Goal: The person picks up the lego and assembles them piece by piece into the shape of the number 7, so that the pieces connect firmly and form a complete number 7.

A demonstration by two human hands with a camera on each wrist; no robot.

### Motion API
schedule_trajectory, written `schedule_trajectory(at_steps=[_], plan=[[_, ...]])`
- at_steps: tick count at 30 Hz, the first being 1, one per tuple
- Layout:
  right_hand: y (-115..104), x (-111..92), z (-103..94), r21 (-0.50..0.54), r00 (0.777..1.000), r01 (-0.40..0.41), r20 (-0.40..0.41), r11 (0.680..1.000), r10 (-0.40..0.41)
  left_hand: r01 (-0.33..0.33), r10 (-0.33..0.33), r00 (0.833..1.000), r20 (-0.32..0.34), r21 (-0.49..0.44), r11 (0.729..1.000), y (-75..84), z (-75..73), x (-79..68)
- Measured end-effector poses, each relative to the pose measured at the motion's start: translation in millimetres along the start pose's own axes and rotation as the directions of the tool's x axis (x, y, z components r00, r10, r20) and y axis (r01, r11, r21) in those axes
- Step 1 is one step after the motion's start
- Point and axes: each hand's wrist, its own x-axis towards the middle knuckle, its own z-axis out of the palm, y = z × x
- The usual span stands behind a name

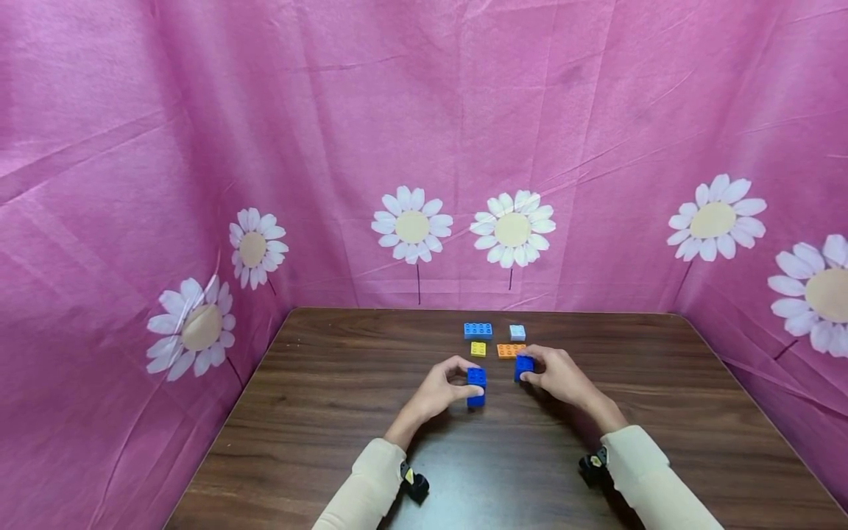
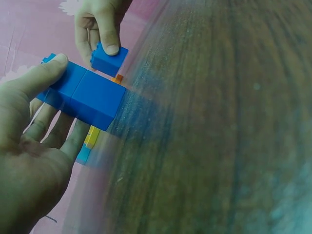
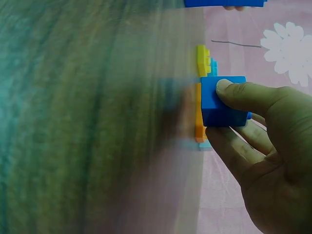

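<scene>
My left hand [image 1: 437, 390] pinches a stack of two dark blue toy bricks [image 2: 80, 92] between thumb and fingers; a seam shows where they join. The stack stands upright at the table's middle, studs up. To its right, my right hand [image 1: 559, 375] holds a single dark blue brick [image 3: 222, 105], thumb on the near face and fingers behind. This brick is apart from the stack. Whether it touches the table is hard to tell. Just behind it lies an orange brick [image 1: 506, 351], partly hidden by the right hand. A small yellow brick [image 1: 478, 350] lies behind the stack.
Farther back on the brown wooden table [image 1: 318, 412] are a lighter blue long brick [image 1: 478, 330] and a small pale blue brick [image 1: 517, 333]. A pink cloth [image 1: 464, 132] with white flowers hangs along the table's back and sides.
</scene>
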Motion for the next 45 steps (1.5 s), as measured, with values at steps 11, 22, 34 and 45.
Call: schedule_trajectory(at_steps=[11,22,34,45], plan=[[-11.6,0.8,-10.4,0.006,0.998,0.044,-0.037,0.999,-0.044,-0.011,0.011,1.0,0.02,-0.018,1.0,-0.9,-0.5,0.2],[-34.0,0.5,-17.9,0.01,0.999,0.048,-0.008,0.999,-0.048,-0.006,0.007,1.0,0.031,-0.046,0.999,-2.7,-0.1,1.1],[-58.8,4.7,-22.0,0.013,0.991,0.137,0.003,0.99,-0.137,-0.013,0.013,1.0,0.026,-0.031,0.999,-3.3,-0.8,1.0],[-83.1,9.5,-22.2,0.05,0.986,0.146,0.072,0.988,-0.149,-0.024,0.025,0.999,0.023,-0.038,0.999,-5.0,0.1,1.9]])
